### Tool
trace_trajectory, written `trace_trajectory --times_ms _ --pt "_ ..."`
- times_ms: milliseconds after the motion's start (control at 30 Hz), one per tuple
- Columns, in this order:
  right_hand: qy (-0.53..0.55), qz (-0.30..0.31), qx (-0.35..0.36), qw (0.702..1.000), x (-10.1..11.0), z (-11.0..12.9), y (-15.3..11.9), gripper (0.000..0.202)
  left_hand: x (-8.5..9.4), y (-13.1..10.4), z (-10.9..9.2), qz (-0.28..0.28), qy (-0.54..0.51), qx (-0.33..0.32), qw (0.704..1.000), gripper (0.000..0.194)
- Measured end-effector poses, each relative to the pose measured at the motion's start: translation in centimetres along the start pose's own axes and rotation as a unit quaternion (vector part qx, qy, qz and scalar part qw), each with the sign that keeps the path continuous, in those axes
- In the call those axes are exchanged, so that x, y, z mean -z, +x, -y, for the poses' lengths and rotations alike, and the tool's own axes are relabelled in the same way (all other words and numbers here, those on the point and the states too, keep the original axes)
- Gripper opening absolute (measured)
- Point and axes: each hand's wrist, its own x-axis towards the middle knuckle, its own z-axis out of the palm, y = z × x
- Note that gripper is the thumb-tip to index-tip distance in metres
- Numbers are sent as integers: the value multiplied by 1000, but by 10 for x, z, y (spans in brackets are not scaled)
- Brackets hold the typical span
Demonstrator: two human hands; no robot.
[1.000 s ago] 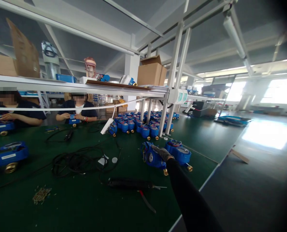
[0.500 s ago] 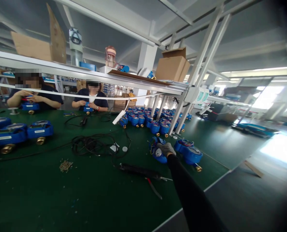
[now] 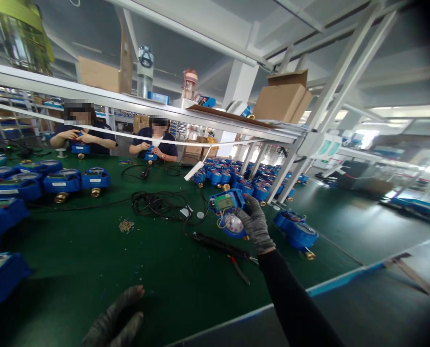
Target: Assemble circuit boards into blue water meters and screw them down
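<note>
right hand (image 3: 256, 222) gripping a blue meter (image 3: 227, 212), green board (image 3: 224, 202) showing | meter's tilted over the green bench (image 3: 171, 274), kinda just past the black screwdriver (image 3: 220, 245) | left hand (image 3: 115, 320) free, fingers apart, bottom of view | two other blue meters (image 3: 302, 235) sit off right

The device (image 3: 227, 205) is blue, the gloves (image 3: 257, 225) mottled grey, the table (image 3: 164, 270) green.

Left hand (image 3: 112, 319), sliced off by the bottom edge! | Right hand (image 3: 257, 226) masking one side of the blue unit (image 3: 223, 203) | nearest blue housing (image 3: 6, 284) clipped at left | green bottle (image 3: 22, 36) cropped up top | loose bits (image 3: 126, 225) too tiny to name!
</note>
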Motion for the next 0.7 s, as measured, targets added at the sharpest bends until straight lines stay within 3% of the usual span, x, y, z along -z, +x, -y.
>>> trace_trajectory --times_ms 67,100,167,267,333,467,700 --pt "-17 0 96 995 -24 32 -29 66 -11 9 -36 5 -181 88 980 56" --pt "-27 -12 139 990 -36 46 -45 62 -17 16 -52 11 -231 101 968 62" --pt "-33 -20 228 973 -61 70 -77 49 -26 35 -77 17 -298 91 950 76" --pt "-20 -29 324 945 -92 91 -115 42 -41 59 -95 26 -354 108 929 104" --pt "-13 -38 351 936 -108 97 -130 45 -49 66 -98 28 -367 109 924 117" --pt "-13 -42 352 935 -126 101 -146 46 -56 64 -94 5 -380 110 918 108" --pt "-26 -26 257 966 -134 92 -165 40 -48 67 -76 3 -381 132 915 109"
